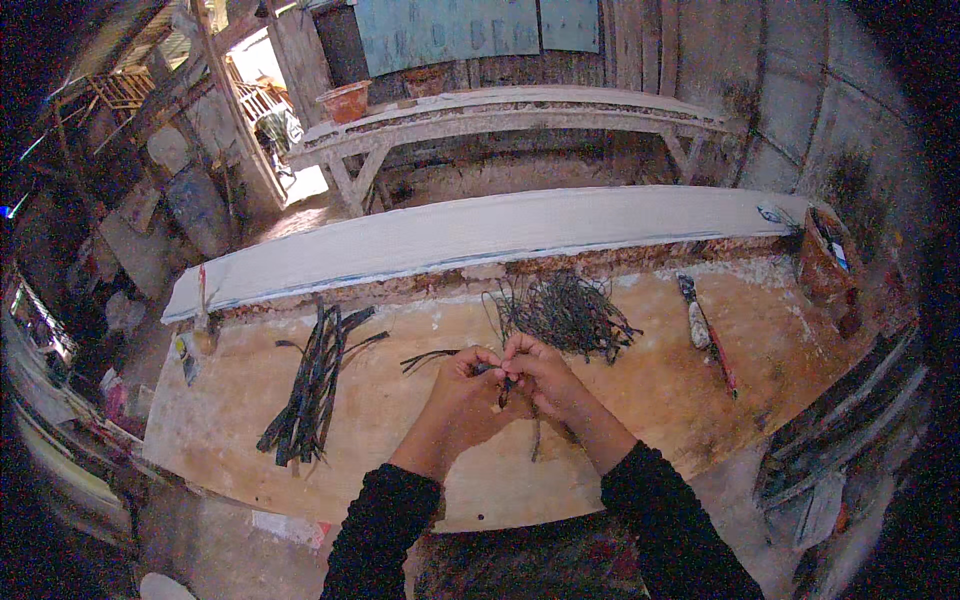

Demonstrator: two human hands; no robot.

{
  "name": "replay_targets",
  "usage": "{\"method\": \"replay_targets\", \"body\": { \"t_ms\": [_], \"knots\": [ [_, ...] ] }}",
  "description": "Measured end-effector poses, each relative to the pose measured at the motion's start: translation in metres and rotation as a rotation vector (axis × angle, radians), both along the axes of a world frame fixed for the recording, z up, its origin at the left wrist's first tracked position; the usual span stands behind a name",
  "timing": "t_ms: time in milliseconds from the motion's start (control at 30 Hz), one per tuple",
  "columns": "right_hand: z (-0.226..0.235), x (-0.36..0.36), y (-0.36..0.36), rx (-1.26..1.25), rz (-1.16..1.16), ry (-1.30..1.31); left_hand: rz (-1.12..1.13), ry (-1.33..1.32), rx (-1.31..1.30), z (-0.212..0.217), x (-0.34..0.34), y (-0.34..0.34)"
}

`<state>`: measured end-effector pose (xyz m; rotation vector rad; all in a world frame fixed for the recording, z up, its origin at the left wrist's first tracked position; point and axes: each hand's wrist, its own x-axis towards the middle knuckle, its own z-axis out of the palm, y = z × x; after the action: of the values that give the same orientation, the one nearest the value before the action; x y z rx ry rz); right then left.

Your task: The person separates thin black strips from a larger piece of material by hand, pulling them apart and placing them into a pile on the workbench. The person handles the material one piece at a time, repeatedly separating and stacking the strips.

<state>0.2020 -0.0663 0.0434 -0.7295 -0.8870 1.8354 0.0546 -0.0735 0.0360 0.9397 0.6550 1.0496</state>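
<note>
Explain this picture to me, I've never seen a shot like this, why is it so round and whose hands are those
The picture comes from a wide fisheye camera worn on a person's head, looking down, which is why straight edges bend near the rim. The two hands entering from the bottom in black sleeves are that person's own. The left hand and right hand meet over a worn wooden worktable and together pinch a thin dark strand. To the left lies a bundle of long dark strips. Just beyond the hands sits a tangled pile of thin dark strands. On the right lies a knife-like tool. Behind the table runs a long pale plank, with a rough bench farther back.
</note>
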Motion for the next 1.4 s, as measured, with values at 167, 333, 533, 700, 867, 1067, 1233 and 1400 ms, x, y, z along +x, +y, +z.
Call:
{"method": "replay_targets", "body": {
  "t_ms": [167, 333, 533, 700, 867, 1067, 1233, 1400],
  "knots": [
    [-0.002, -0.003, 0.001, 0.065, 0.012, -0.011, -0.106, -0.191, -0.062, -0.008, -0.009, 0.008],
    [-0.008, -0.003, 0.003, 0.070, 0.095, 0.062, -0.131, -0.087, 0.010, -0.002, -0.012, 0.003],
    [-0.013, 0.002, 0.004, 0.104, 0.164, 0.041, -0.274, -0.293, -0.047, -0.011, -0.019, 0.009],
    [-0.014, 0.004, 0.006, 0.134, 0.223, 0.093, -0.267, -0.292, 0.041, -0.018, -0.018, 0.013],
    [0.003, 0.001, -0.001, 0.100, 0.269, 0.194, -0.261, -0.259, 0.044, -0.025, -0.024, 0.018],
    [-0.006, 0.004, 0.004, 0.077, 0.164, 0.145, -0.173, -0.322, -0.254, 0.007, -0.010, -0.003],
    [-0.001, -0.003, 0.005, 0.028, -0.132, 0.163, -0.065, -0.224, -0.055, -0.016, -0.010, 0.012],
    [-0.003, 0.003, 0.006, 0.016, -0.268, 0.164, -0.013, -0.146, -0.149, -0.005, -0.003, 0.006]
  ]
}}
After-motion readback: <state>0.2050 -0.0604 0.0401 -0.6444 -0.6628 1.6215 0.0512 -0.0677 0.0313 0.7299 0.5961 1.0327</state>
